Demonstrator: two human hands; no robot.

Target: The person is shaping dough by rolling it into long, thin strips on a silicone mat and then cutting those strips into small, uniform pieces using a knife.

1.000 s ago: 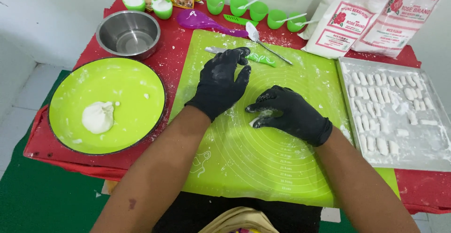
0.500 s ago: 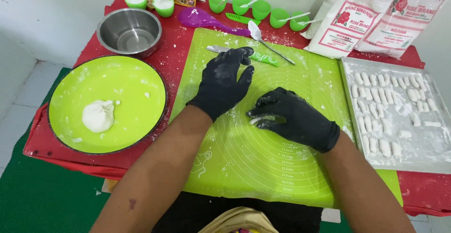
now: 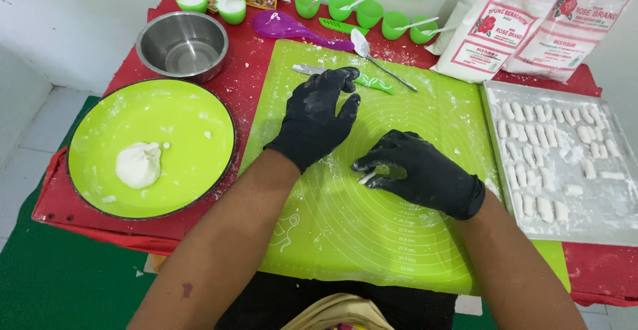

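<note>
Dough piece [image 3: 367, 178]: a small white roll on the green silicone mat [image 3: 399, 237], near its middle, partly under the right hand; only its left tip shows.
Right hand [image 3: 419, 174]: black glove dusted with flour, fingers curled down together over the dough piece, fingertips touching it and the mat.
Left hand [image 3: 318, 117]: black glove, palm down and flat on the mat, fingers spread apart, holding nothing; its fingertips lie just beside a green-handled knife [image 3: 362, 79].
Green plate [image 3: 179, 177]: large and round, left of the mat; holds one white dough lump [image 3: 138, 164] toward its left side and a few crumbs.
Steel bowl [image 3: 182, 43]: behind the plate; only a faint white film shows inside.
Metal tray [image 3: 598, 197]: right of the mat; holds rows of small white dough sticks [image 3: 531, 157], packed along its left and far sides, sparser to the right.
Small green cups [image 3: 382, 21]: a row at the far edge of the red table [image 3: 246, 91]; several hold white spoons, and two at the far left hold white powder.
Purple scoop [image 3: 289, 25]: lying at the mat's far edge.
Metal spoon [image 3: 372, 54]: on the mat's far edge, with white residue in its bowl.
Flour bags [image 3: 525, 31]: two white bags, far right, behind the tray.
</note>
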